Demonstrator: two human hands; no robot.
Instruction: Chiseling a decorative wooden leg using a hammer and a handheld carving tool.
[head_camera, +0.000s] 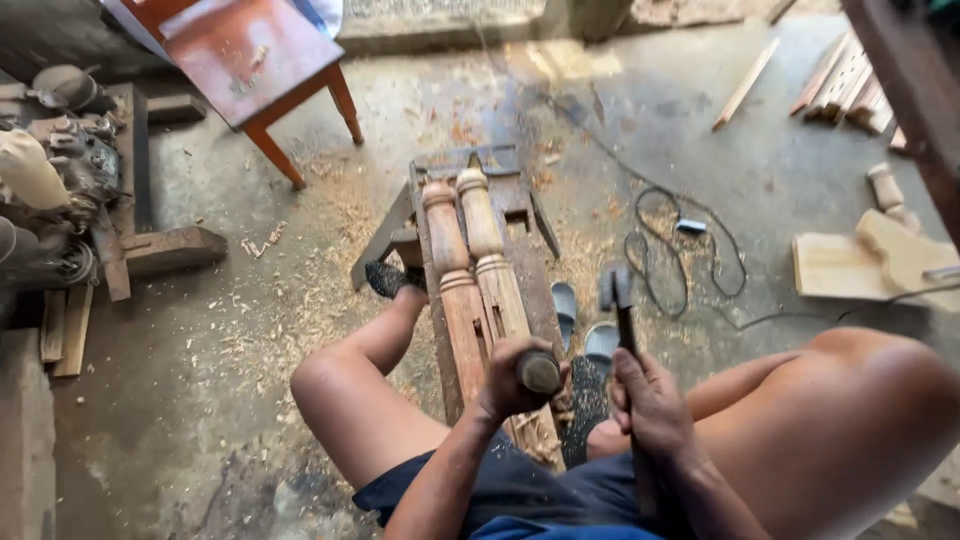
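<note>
Chisel (540, 372) stands upright w/ its round butt toward the camera, tip down on two turned wooden posts (475, 270) lying side by side along a low bench (520, 215), between the person's bare knees. Left hand (512, 380) is clenched round the chisel handle. Right hand (652, 405) grips a hammer (622, 300), head pointing away, just right of the bench. Sawdust & shavings (300, 300) cover the concrete floor. Red stool (262, 62) behind, black cable (690, 250) to the right, sandals (582, 320) beside the bench.
</note>
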